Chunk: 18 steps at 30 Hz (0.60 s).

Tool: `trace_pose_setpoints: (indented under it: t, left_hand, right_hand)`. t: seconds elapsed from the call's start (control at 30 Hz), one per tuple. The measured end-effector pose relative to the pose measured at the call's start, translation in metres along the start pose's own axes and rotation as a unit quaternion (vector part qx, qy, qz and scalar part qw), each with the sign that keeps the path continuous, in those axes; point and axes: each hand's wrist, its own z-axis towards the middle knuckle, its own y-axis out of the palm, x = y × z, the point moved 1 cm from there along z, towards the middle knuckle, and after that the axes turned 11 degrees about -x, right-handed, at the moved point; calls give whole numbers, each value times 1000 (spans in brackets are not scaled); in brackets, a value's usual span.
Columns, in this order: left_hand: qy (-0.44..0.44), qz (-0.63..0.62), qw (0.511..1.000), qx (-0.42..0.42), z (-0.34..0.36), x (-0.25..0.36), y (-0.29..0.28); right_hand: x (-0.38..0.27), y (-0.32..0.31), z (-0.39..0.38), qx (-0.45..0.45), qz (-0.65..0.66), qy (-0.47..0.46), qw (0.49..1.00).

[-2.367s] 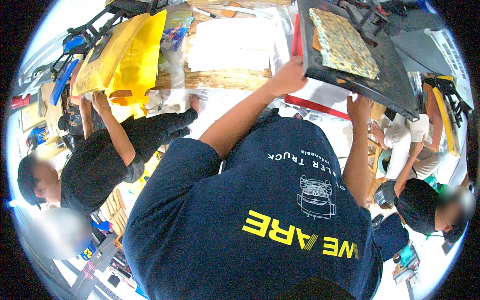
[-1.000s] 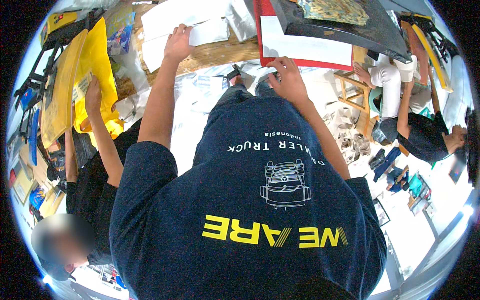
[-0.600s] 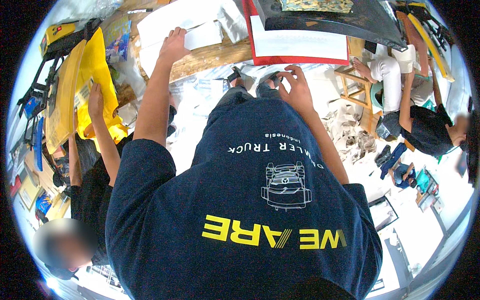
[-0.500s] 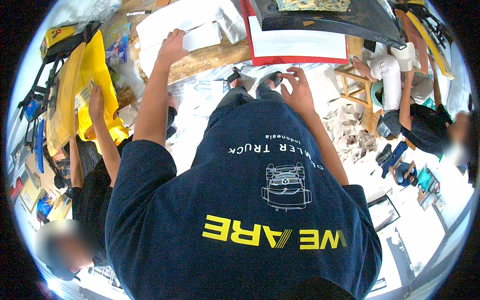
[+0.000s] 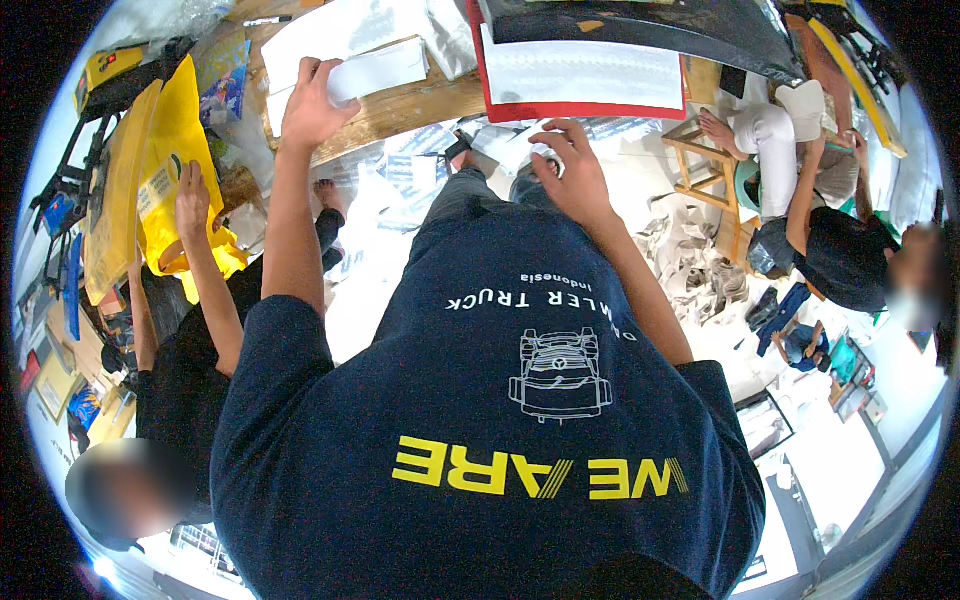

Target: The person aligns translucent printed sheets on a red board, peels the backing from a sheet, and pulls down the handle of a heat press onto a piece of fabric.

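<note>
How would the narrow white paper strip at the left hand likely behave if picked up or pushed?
The narrow white paper strip looks thin, so it is probably light and apt to bend if lifted by one end. Its smooth face suggests it may slide easily when pushed. Lying flat by the left hand, it seems unlikely to roll or tip.

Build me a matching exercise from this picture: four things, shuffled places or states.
1. left hand
2. right hand
3. red board
4. yellow sheet

A. partly covered by a white sheet
B. at a co-worker's hand
C. at loose white paper
D. holding nothing visible, just below the board in view

Pairs: 1-C, 2-D, 3-A, 4-B
</note>
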Motion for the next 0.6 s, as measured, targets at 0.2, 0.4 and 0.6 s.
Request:
trace_pose_setpoints:
  t: [0.2, 0.4, 0.6]
  left_hand:
    - [87, -149, 984, -39, -77, 112, -42]
    - [250, -316, 900, -165, -107, 249, -28]
    - [203, -327, 886, -258, -118, 296, 20]
  right_hand:
    - [-32, -35, 7, -80, 145, -64, 984]
    - [-7, -54, 0, -290, 277, -86, 912]
    - [59, -126, -43, -474, 244, 35, 845]
